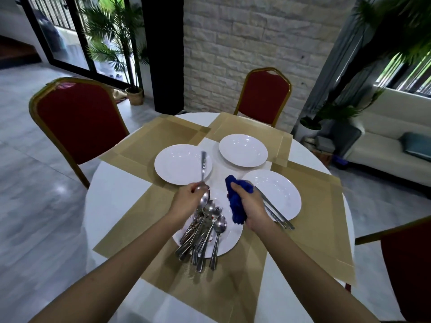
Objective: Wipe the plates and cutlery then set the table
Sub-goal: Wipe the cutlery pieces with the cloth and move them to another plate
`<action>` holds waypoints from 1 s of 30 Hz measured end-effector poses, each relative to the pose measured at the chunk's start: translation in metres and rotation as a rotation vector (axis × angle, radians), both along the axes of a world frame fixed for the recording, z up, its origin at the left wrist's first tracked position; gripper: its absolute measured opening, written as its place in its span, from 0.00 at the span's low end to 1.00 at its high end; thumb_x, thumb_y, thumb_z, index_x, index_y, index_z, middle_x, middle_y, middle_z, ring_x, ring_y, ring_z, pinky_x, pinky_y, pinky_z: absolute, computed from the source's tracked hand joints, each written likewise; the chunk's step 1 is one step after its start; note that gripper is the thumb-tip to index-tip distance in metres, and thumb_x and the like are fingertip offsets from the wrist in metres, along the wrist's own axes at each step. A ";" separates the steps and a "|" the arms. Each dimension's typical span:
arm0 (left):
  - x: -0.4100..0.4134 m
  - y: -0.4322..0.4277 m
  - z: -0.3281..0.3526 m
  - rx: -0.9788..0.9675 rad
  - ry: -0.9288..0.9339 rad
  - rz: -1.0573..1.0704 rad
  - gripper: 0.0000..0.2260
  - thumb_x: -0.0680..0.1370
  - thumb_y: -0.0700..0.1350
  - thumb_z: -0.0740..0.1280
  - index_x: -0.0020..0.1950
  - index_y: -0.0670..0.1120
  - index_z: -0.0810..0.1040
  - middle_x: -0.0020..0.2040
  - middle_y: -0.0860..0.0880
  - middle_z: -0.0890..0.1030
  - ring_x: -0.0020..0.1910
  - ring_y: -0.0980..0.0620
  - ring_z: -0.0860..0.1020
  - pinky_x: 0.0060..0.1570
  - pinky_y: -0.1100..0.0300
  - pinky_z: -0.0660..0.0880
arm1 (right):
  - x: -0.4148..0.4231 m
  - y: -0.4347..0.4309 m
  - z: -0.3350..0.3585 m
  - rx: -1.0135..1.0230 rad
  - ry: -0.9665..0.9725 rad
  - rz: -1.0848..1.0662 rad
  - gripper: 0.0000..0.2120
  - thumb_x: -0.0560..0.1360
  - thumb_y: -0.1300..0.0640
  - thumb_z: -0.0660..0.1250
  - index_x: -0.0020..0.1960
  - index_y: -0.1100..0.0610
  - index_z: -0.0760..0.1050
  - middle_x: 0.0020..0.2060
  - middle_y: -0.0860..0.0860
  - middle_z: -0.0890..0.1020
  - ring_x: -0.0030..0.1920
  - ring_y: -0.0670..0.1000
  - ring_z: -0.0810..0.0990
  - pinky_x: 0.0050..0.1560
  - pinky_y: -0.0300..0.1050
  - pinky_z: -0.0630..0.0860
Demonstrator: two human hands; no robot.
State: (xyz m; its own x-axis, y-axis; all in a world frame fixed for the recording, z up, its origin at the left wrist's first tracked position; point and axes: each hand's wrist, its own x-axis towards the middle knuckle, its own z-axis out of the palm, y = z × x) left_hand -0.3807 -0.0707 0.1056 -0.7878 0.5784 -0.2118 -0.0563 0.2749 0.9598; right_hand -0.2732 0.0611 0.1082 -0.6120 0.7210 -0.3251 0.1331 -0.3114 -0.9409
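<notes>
My left hand (187, 198) pinches a metal spoon (203, 170) by its neck, its handle pointing up over the left white plate (175, 165). In my right hand (253, 206) I grip a bunched blue cloth (236, 201). Between my hands a near plate (229, 236) carries a pile of several spoons and forks (203, 231), some with reddish smears. Two pieces of cutlery (274, 209) lie on the right plate (279, 191). A far plate (242, 150) sits bare.
The round white table (112, 183) has tan placemats (144, 145) under the plates. Red chairs stand at the left (77, 122), the far side (264, 99) and the right (405, 271). A sofa (384, 141) and potted plants stand beyond.
</notes>
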 end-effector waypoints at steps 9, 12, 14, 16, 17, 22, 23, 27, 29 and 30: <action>0.022 0.001 -0.018 0.066 -0.035 -0.297 0.09 0.78 0.50 0.63 0.43 0.50 0.81 0.37 0.40 0.79 0.37 0.45 0.73 0.44 0.50 0.72 | -0.012 0.015 0.008 0.846 -0.043 0.122 0.08 0.73 0.58 0.73 0.51 0.52 0.82 0.51 0.52 0.68 0.49 0.46 0.72 0.42 0.26 0.71; 0.022 -0.001 -0.018 0.069 -0.022 -0.295 0.09 0.79 0.49 0.63 0.47 0.50 0.82 0.43 0.38 0.82 0.42 0.44 0.78 0.50 0.44 0.77 | -0.016 0.023 0.014 0.833 -0.087 -0.041 0.07 0.73 0.57 0.73 0.50 0.52 0.81 0.52 0.52 0.67 0.49 0.49 0.73 0.43 0.29 0.70; 0.021 -0.001 -0.015 0.107 -0.061 -0.267 0.09 0.78 0.50 0.64 0.45 0.50 0.82 0.40 0.41 0.80 0.41 0.46 0.74 0.47 0.44 0.75 | -0.014 0.015 0.008 0.919 -0.048 0.094 0.06 0.72 0.56 0.74 0.49 0.51 0.81 0.51 0.49 0.66 0.51 0.49 0.73 0.46 0.33 0.73; 0.020 -0.002 -0.012 0.149 -0.096 -0.263 0.09 0.79 0.47 0.63 0.44 0.49 0.82 0.39 0.46 0.79 0.41 0.47 0.74 0.49 0.45 0.74 | -0.010 0.004 0.000 0.989 0.007 0.260 0.07 0.72 0.55 0.74 0.49 0.51 0.82 0.51 0.47 0.65 0.52 0.48 0.73 0.46 0.44 0.78; 0.020 -0.004 -0.010 0.156 -0.114 -0.270 0.09 0.80 0.45 0.63 0.45 0.49 0.82 0.40 0.46 0.79 0.42 0.47 0.74 0.50 0.46 0.74 | -0.009 0.003 -0.002 0.978 0.015 0.257 0.07 0.72 0.55 0.74 0.49 0.52 0.82 0.52 0.47 0.65 0.52 0.48 0.74 0.45 0.45 0.78; 0.025 -0.012 -0.001 0.119 -0.161 -0.370 0.09 0.82 0.42 0.60 0.52 0.45 0.81 0.40 0.52 0.81 0.37 0.61 0.78 0.41 0.68 0.74 | -0.006 0.027 0.021 0.513 -0.054 -0.060 0.02 0.73 0.56 0.71 0.43 0.52 0.78 0.39 0.51 0.79 0.33 0.48 0.75 0.33 0.38 0.73; 0.026 -0.012 0.001 0.107 -0.148 -0.379 0.10 0.82 0.42 0.59 0.54 0.45 0.80 0.40 0.53 0.81 0.36 0.61 0.78 0.39 0.70 0.73 | -0.005 0.030 0.024 0.485 -0.071 -0.059 0.01 0.73 0.56 0.71 0.44 0.52 0.79 0.37 0.51 0.80 0.34 0.49 0.76 0.34 0.39 0.73; 0.030 -0.009 0.002 -0.127 0.343 -0.366 0.21 0.79 0.53 0.64 0.70 0.52 0.65 0.58 0.52 0.76 0.50 0.55 0.76 0.51 0.61 0.72 | -0.010 0.032 0.028 0.413 -0.129 -0.183 0.03 0.72 0.56 0.70 0.46 0.52 0.78 0.36 0.51 0.80 0.36 0.51 0.76 0.36 0.42 0.73; 0.034 -0.005 -0.003 -0.241 0.710 -0.361 0.28 0.75 0.54 0.68 0.72 0.51 0.62 0.62 0.52 0.71 0.52 0.54 0.74 0.50 0.58 0.71 | -0.014 0.032 0.031 0.289 -0.113 -0.289 0.03 0.71 0.55 0.70 0.44 0.52 0.77 0.34 0.52 0.78 0.34 0.54 0.74 0.35 0.43 0.71; 0.035 -0.004 -0.003 -0.269 0.830 -0.346 0.24 0.76 0.53 0.67 0.70 0.49 0.64 0.61 0.50 0.72 0.51 0.51 0.75 0.47 0.57 0.71 | -0.015 0.032 0.033 0.217 -0.090 -0.321 0.04 0.70 0.54 0.70 0.43 0.52 0.77 0.33 0.52 0.77 0.32 0.55 0.72 0.33 0.44 0.70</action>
State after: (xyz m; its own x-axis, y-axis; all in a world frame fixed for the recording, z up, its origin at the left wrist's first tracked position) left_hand -0.3455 -0.0743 0.1024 -0.5405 0.8218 0.1803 0.7443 0.3672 0.5578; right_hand -0.2886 0.0927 0.1413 -0.3205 0.9288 -0.1860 0.1460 -0.1456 -0.9785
